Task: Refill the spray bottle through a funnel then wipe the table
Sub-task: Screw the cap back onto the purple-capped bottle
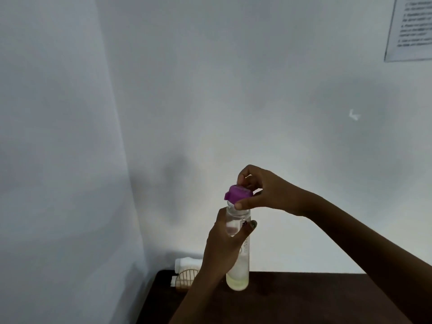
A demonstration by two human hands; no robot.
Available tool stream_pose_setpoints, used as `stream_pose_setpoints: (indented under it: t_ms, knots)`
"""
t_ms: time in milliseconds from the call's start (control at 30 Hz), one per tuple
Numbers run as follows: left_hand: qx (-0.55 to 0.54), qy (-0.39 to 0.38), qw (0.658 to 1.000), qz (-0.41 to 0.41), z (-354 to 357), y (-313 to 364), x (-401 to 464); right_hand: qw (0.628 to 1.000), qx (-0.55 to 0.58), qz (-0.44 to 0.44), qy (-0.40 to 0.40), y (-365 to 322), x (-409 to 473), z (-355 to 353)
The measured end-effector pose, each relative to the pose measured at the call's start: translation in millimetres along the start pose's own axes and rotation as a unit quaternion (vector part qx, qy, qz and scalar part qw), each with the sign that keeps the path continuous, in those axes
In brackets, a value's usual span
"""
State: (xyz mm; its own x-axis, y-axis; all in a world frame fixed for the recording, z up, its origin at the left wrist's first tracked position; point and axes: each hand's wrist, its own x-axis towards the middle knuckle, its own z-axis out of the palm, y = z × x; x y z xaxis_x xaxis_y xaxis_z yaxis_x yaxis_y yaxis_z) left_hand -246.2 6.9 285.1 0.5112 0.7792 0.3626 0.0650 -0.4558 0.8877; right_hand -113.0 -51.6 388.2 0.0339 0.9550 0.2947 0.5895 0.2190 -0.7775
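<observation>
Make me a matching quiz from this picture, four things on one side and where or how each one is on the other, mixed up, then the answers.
Things:
1. purple cap
2. bottle
3. white cloth
4. printed sheet

States:
A. stuck on the wall, upper right
B. pinched by the right hand
C. in the wire holder by the corner
D. gripped round the middle by the left hand

Pairs: 1-B, 2-D, 3-C, 4-A

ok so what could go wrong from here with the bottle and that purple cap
1. The left hand holds the clear bottle upright above the dark table; a slip as the right hand works the purple cap could spill the pale liquid.
2. The cap could drop once freed.
3. No funnel is in view, so pouring may miss.
</observation>
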Motion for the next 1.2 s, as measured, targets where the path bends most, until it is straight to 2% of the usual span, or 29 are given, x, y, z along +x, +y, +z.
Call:
stream_pose_setpoints:
  t_ms: [100,267,433,533,567,600,667,700,767,800,867,967,1200]
  knots:
    - [0.006,-0.001,1.000,0.002,-5,0,1,0.995,-0.060,-0.005,-0.077,-12,9,-6]
    - [0.009,-0.006,1.000,0.004,-6,0,1,0.962,-0.205,-0.008,-0.180,-30,21,-11]
    - [0.037,0.010,0.999,0.034,-4,-1,-1,0.911,-0.391,0.072,-0.114,-46,25,2]
    - [0.041,0.002,0.999,0.025,-1,-1,-3,0.822,-0.564,0.049,-0.058,-49,24,12]
    - [0.039,-0.001,0.999,0.024,0,-2,-4,0.804,-0.591,0.042,-0.046,-50,24,13]
    - [0.035,-0.002,0.999,0.025,-1,-2,-4,0.801,-0.596,0.045,-0.036,-51,23,12]
    - [0.028,-0.001,0.999,0.026,-3,-2,-5,0.825,-0.562,0.048,-0.028,-54,23,5]
    - [0.026,-0.002,0.999,0.025,-4,-2,-5,0.854,-0.517,0.041,-0.044,-55,23,1]
    - [0.024,-0.006,0.999,0.023,-5,-2,-5,0.914,-0.383,0.042,-0.132,-58,22,-6]
    - [0.023,-0.009,0.999,0.021,-6,-1,-4,0.927,-0.327,0.048,-0.176,-59,22,-9]
    - [0.022,-0.015,1.000,0.014,-6,-1,-4,0.924,-0.310,0.052,-0.219,-57,23,-11]
    - [0.021,-0.019,1.000,0.011,-3,-2,-5,0.912,-0.340,0.026,-0.227,-53,26,-11]
    - [0.020,-0.045,0.999,0.015,-9,2,-3,0.926,-0.279,-0.005,-0.255,-52,27,-15]
